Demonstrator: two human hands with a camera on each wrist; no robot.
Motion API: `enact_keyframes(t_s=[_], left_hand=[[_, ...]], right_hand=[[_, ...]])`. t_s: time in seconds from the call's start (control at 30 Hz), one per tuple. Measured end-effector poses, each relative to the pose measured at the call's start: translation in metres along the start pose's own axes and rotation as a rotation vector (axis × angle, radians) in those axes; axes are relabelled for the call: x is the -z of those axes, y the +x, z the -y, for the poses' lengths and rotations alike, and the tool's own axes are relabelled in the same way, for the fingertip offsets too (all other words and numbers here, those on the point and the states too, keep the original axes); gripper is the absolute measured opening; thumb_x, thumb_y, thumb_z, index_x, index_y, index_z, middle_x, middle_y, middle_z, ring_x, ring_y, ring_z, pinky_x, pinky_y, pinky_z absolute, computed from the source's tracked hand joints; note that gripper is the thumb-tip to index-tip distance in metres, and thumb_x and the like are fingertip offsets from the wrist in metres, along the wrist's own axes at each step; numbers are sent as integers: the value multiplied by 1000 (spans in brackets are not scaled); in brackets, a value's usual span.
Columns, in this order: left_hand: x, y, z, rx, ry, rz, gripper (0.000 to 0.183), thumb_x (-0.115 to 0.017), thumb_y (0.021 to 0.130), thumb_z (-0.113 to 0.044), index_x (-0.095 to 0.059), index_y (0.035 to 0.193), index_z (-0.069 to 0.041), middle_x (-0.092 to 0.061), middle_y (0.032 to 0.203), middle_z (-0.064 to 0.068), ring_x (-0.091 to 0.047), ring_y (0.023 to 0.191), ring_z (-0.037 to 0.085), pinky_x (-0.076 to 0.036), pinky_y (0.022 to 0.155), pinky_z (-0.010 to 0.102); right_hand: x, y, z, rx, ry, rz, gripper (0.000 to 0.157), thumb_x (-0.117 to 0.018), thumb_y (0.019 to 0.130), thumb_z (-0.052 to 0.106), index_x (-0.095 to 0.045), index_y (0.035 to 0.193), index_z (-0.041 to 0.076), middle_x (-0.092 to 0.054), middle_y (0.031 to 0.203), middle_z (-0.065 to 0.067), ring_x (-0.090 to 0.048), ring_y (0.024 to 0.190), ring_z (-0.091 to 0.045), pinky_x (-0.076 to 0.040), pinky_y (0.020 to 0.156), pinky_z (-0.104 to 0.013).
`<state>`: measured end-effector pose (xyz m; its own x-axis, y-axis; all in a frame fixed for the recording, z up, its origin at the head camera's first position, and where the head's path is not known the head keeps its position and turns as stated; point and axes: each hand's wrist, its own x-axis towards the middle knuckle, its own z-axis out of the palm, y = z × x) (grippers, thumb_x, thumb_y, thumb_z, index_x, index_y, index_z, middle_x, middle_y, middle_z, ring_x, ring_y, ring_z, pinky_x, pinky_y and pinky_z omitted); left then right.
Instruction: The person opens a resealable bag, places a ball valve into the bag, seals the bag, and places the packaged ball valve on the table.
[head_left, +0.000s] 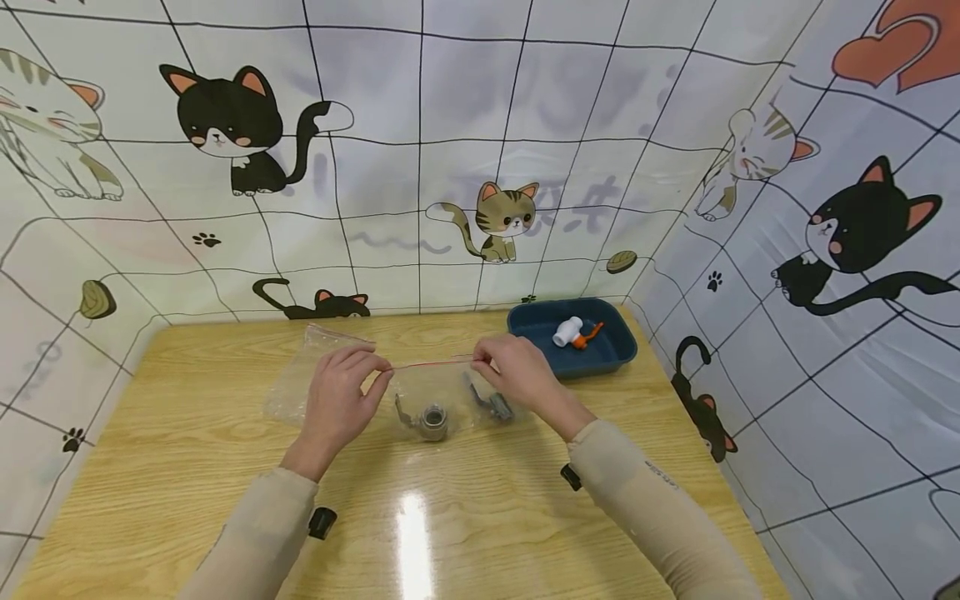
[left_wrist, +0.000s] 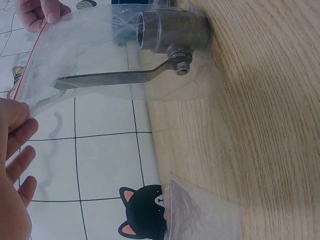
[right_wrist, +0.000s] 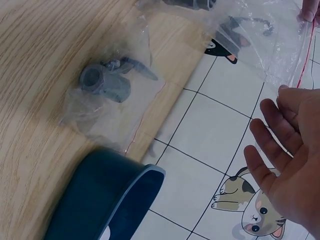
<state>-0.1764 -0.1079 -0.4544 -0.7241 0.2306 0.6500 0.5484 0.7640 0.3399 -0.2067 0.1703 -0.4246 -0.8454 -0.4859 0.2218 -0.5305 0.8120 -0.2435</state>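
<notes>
Between my hands a clear zip bag [head_left: 450, 382] is held upright by its red seal strip. My left hand [head_left: 341, 396] pinches the strip's left end with thumb and fingertip; my right hand [head_left: 517, 375] pinches its right end. Low in the bag sits a metal ball valve [left_wrist: 175, 31] with a flat lever handle [left_wrist: 110, 78]. On the table near my right hand, a second clear bag [right_wrist: 85, 110] contains a grey valve [right_wrist: 112, 86] with a lever. In the right wrist view the held bag's valve is partly cut off.
A dark blue bin [head_left: 573, 367] stands at the back right, with a white valve [head_left: 567, 331] with an orange handle in it. Another clear zip bag [head_left: 288, 392] lies flat beside my left hand. Cat-print sheeting [head_left: 390, 175] closes off the wooden table's [head_left: 480, 517] back and sides.
</notes>
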Motion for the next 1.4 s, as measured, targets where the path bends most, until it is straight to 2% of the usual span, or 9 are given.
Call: enact_keyframes(t_s=[0.2, 0.33, 0.4, 0.53, 0.6, 0.7, 0.97, 1.23, 1.4], left_hand=[[0, -1, 1, -4, -17, -10, 6, -77, 84, -17, -72, 83, -14, -74, 88, 3, -64, 107, 28, -43, 98, 47], [0, -1, 0, -3, -28, -14, 5, -77, 84, -16, -72, 84, -14, -74, 89, 4, -65, 107, 28, -43, 98, 48], [0, -1, 0, -1, -32, -15, 5, -77, 84, -16, -72, 84, -13, -74, 90, 4, -65, 106, 29, -44, 97, 48], [0, -2, 1, 11, -34, -16, 5, -77, 83, -15, -72, 85, -13, -74, 90, 4, -65, 106, 28, -44, 96, 48], [0, -3, 1, 17, -34, -13, 5, -77, 84, -15, -72, 86, -13, -74, 90, 4, -64, 105, 27, -44, 96, 47], [1, -4, 1, 24, -33, -7, 5, -76, 84, -15, -72, 86, -13, -74, 90, 4, -64, 105, 27, -44, 96, 47], [1, -6, 2, 28, -39, -8, 5, -76, 84, -15, -72, 86, -14, -74, 91, 4, -64, 105, 27, -45, 95, 48], [0, -7, 4, 40, -48, 0, 5, -75, 85, -15, -72, 89, -13, -74, 94, 5, -64, 106, 27, -44, 96, 49], [1, -7, 3, 36, -46, 1, 5, -75, 85, -15, -72, 88, -13, -74, 94, 5, -63, 105, 27, -45, 95, 49]], right_hand=[[-2, 5, 11, -6, -4, 102, 35, -67, 91, 37, -63, 120, 17, -69, 113, 2, -65, 103, -16, -51, 90, -35], [-5, 7, 13, -28, 52, 125, 39, -67, 92, 37, -60, 125, 17, -69, 116, 2, -65, 107, -16, -51, 92, -37], [-8, 6, 11, -70, 142, 138, 39, -67, 92, 35, -60, 126, 17, -69, 116, 2, -65, 107, -16, -51, 92, -38], [-22, 1, 0, -153, 432, 172, 37, -66, 93, 29, -60, 126, 16, -68, 116, -2, -65, 106, -18, -51, 93, -37], [-29, -3, -4, -163, 581, 196, 35, -65, 94, 24, -60, 125, 10, -66, 120, -9, -64, 108, -23, -50, 95, -39], [-50, -9, -11, -154, 710, 228, 36, -66, 93, 21, -59, 126, 6, -64, 123, -13, -63, 110, -27, -51, 95, -40], [-98, -19, -5, -160, 849, 213, 31, -64, 95, 23, -64, 122, 7, -64, 127, -10, -63, 114, -23, -53, 93, -27], [-105, -22, 6, -168, 894, 208, 35, -59, 98, 25, -63, 129, 11, -64, 130, -7, -62, 117, -21, -52, 94, -27], [-109, -21, 10, -181, 898, 175, 31, -56, 99, 26, -67, 124, 11, -68, 125, -4, -63, 117, -17, -52, 94, -25]])
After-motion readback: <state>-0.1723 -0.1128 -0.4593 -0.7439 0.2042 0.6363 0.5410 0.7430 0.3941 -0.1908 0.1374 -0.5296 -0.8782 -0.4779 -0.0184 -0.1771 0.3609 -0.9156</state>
